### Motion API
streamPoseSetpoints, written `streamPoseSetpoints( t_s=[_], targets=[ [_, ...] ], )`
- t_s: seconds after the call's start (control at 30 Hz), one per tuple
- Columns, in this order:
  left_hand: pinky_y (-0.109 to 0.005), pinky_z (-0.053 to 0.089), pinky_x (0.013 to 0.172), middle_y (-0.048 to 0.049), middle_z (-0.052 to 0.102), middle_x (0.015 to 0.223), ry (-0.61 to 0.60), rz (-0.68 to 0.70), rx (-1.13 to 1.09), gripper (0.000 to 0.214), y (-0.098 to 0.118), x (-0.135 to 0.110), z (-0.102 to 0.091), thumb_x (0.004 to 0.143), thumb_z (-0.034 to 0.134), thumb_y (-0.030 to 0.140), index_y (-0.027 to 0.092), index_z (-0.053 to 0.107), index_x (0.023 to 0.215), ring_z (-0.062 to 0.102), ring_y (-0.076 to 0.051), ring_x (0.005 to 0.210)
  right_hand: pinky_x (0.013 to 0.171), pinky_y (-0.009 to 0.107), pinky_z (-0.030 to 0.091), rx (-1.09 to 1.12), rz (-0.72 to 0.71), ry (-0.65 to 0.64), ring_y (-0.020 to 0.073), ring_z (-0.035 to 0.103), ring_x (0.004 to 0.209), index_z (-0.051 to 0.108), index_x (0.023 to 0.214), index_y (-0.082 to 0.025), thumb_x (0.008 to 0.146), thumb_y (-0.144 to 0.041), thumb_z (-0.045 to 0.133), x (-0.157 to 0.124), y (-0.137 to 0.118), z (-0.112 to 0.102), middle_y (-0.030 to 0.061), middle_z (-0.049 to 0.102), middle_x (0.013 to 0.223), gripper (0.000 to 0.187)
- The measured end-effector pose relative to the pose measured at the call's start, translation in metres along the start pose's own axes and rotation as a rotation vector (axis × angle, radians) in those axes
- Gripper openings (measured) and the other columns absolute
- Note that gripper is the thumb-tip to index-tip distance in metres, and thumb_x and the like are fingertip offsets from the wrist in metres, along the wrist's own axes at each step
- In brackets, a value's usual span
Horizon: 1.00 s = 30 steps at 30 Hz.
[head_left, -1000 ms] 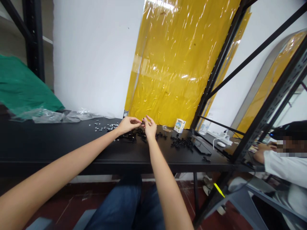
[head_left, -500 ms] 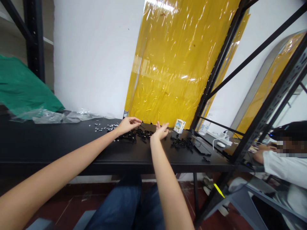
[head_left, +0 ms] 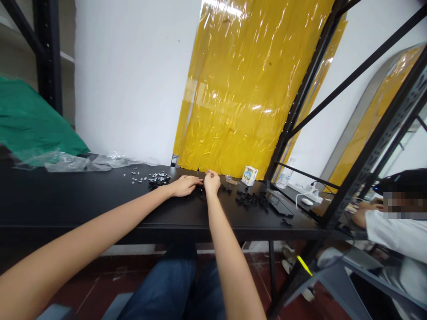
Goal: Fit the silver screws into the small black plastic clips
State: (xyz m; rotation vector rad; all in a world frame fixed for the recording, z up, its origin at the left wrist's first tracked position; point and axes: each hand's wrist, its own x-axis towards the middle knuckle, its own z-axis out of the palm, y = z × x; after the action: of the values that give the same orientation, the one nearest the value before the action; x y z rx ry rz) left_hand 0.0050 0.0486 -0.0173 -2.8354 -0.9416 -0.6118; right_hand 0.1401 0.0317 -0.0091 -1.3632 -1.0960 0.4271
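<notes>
My left hand lies palm down on the black tabletop, over part of the small black pieces, with its fingers stretched toward my right hand. My right hand is close beside it, fingers curled in; what they hold, if anything, is hidden. Left of my left hand is a heap of small black parts, with small silvery screws behind it. A second pile of black parts is to the right of my right hand.
A small printed box stands at the back, and a flat black device lies by the right pile. Clear plastic bags and green cloth are at left. A black rack post rises at right; a person sits beyond.
My left hand has come down from a raised pinch onto the parts, moving slightly right. My right hand has moved left toward it, and its spread fingers have curled in.
</notes>
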Motion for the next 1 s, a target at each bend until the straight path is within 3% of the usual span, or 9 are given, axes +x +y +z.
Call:
streamPoseSetpoints(
  t_s=[0.1,0.2,0.33,0.53,0.73,1.0],
  targets=[
    [-0.032,0.040,0.095,-0.0078,0.062,0.119,-0.049,-0.047,0.005,0.047,-0.001,0.004,0.005,0.077,0.038,0.005,0.018,0.059,0.117,0.056,-0.020,0.109,0.101,0.039,0.035,-0.348,-0.003,-0.204,0.0228,0.058,0.111,0.061,0.110,-0.017,0.080,-0.016,0.044,-0.006,0.004,0.003,0.0101,0.066,0.111,0.034],
    [-0.029,0.042,0.093,-0.0105,0.064,0.113,0.001,-0.064,0.011,0.049,-0.009,0.005,0.007,0.072,0.038,0.001,0.013,0.061,0.114,0.058,-0.020,0.105,0.104,0.044,0.029,-0.433,0.020,-0.275,0.0255,0.054,0.115,0.058,0.115,-0.013,0.080,-0.017,0.047,-0.009,0.005,0.005,0.0136,0.064,0.113,0.037],
    [-0.025,0.044,0.089,-0.0098,0.067,0.107,0.049,-0.146,-0.009,0.051,-0.020,0.001,0.004,0.068,0.040,0.001,0.012,0.063,0.111,0.061,-0.018,0.100,0.102,0.049,0.030,-0.404,0.023,-0.230,0.0278,0.056,0.113,0.060,0.111,-0.015,0.080,-0.015,0.045,-0.008,0.004,0.004,0.0138,0.065,0.112,0.034],
    [-0.024,0.049,0.077,-0.0049,0.072,0.093,0.068,-0.240,-0.237,0.043,-0.027,-0.001,0.000,0.063,0.046,0.010,0.018,0.070,0.098,0.067,-0.018,0.080,0.095,0.047,0.041,-0.314,-0.014,-0.151,0.0260,0.061,0.103,0.066,0.095,-0.022,0.077,-0.014,0.048,-0.005,0.005,0.004,0.0082,0.069,0.097,0.026],
    [-0.023,0.048,0.069,-0.0035,0.073,0.077,0.163,-0.251,-0.352,0.023,-0.030,-0.002,0.001,0.061,0.056,0.021,0.022,0.072,0.077,0.065,-0.020,0.072,0.098,0.036,0.040,0.070,-0.038,-0.130,0.0176,0.062,0.099,0.066,0.072,-0.026,0.070,-0.009,0.053,-0.004,0.009,0.005,-0.0006,0.070,0.076,0.021],
    [-0.027,0.048,0.068,-0.0068,0.071,0.081,0.331,-0.285,-0.436,0.033,-0.023,0.002,-0.005,0.078,0.046,0.034,0.015,0.069,0.092,0.063,-0.019,0.071,0.086,0.032,0.049,0.007,-0.141,-0.200,0.0161,0.068,0.079,0.069,0.082,-0.021,0.073,-0.015,0.058,-0.004,0.008,0.009,0.0018,0.073,0.073,0.015]
  ],
)
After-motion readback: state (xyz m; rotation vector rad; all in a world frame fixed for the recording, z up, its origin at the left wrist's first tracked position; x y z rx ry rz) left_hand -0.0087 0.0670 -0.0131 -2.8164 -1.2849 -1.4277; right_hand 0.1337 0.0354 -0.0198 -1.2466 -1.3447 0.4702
